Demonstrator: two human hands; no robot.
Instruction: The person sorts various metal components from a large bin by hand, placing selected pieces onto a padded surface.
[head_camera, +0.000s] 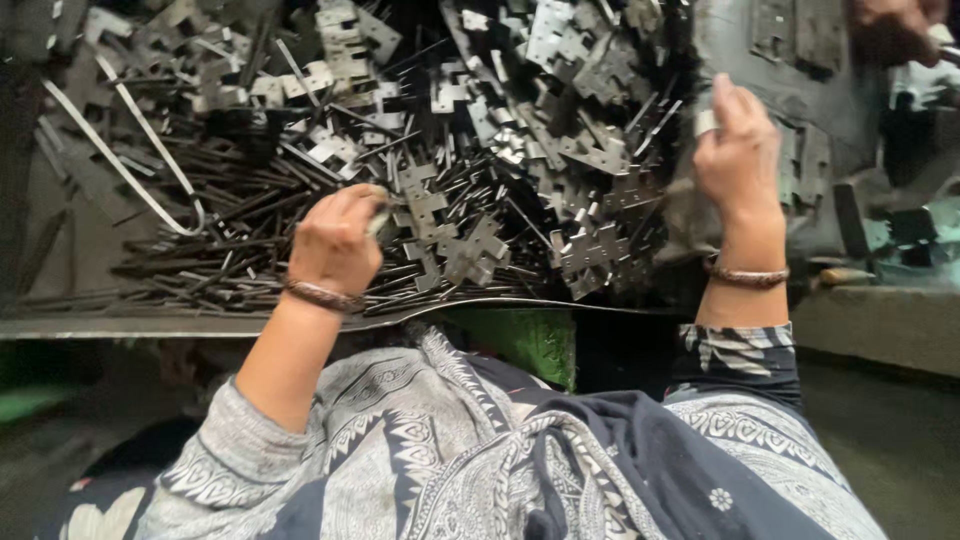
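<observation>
At the centre left of the frame the left hand (338, 240) is clenched, knuckles up, on a small metal piece (379, 218) that peeks out by its fingers, resting at the near edge of a big heap of stamped metal parts (520, 150) and thin dark rods (230, 250) spread over the tabletop (120, 325). At the upper right the right hand (738, 150) is raised and pinches a small pale metal tab (706, 122) in its fingertips, just beside the grey machine body (790, 70). Another person's hand (895, 30) shows in the top right corner.

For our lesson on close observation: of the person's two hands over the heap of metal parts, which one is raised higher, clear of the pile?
The right hand: it is lifted, pinching a small metal piece, while the left hand rests low on the pile.
</observation>
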